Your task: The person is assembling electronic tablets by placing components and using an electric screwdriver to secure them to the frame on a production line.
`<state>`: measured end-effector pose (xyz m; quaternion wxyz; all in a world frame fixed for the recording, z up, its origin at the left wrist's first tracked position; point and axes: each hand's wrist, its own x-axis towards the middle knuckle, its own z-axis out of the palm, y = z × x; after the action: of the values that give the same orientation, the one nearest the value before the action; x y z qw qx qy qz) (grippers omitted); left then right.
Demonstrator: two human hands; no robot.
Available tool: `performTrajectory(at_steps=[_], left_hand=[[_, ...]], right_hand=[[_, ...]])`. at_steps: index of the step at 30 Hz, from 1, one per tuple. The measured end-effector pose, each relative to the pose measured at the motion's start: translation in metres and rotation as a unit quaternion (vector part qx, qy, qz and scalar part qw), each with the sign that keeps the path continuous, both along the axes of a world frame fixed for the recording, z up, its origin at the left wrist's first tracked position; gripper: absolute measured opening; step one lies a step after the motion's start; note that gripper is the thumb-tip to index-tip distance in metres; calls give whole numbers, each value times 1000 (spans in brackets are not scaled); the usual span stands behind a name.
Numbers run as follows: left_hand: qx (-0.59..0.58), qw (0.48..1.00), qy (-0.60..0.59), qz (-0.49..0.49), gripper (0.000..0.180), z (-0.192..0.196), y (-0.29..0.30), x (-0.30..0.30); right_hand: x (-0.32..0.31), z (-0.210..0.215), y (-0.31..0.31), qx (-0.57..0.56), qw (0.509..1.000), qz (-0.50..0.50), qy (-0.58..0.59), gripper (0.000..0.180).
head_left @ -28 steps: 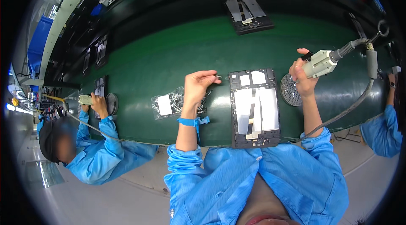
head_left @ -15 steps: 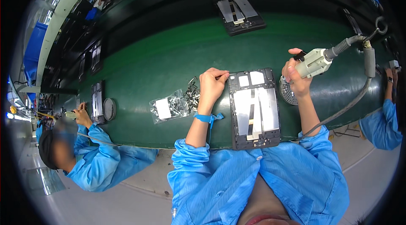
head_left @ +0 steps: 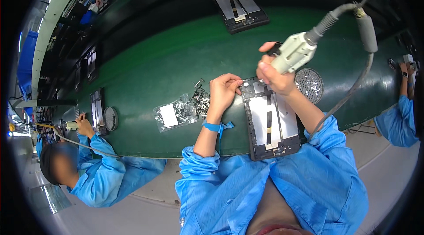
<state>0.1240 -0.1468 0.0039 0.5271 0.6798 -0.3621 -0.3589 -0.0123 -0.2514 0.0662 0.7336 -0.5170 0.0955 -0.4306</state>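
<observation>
Head view is showing a flat black rectangular device tray with pale metal plates [head_left: 270, 120] lying on the green table [head_left: 150, 63], directly before the person. Its far left corner is sitting just beside the left hand [head_left: 224, 90], whose fingers are curling together and pinching at that corner; what they are pinching is too small to tell. The right hand [head_left: 273, 76] is hovering over the tray's far end, wrapping tightly around a pale grey electric screwdriver with a thick grey cable [head_left: 297, 52], its tip pointing down toward the tray. A blue wrist strap [head_left: 213, 126] is circling the left wrist.

Left of the left hand, a heap of small silver metal parts [head_left: 201, 99] is lying loose on the table, touching a clear plastic bag with a white square label [head_left: 176, 113]. A round perforated metal dish [head_left: 309, 85] is sitting just right of the tray. Another black tray [head_left: 240, 7] is lying far back on the table. At the left, a co-worker in a blue coat [head_left: 110, 175] is working at a separate dark tray [head_left: 97, 109].
</observation>
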Motion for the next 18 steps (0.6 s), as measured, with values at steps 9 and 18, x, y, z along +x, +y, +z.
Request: performTrajectory(at_steps=[9,18], left_hand=[[-1,998,36,-43,4,4,0,9],[6,997,53,-58,3,5,0,14]], right_hand=[[39,-25,12,-3,1000,21,12,28],[44,-34,11,-24,999,2,37,26]])
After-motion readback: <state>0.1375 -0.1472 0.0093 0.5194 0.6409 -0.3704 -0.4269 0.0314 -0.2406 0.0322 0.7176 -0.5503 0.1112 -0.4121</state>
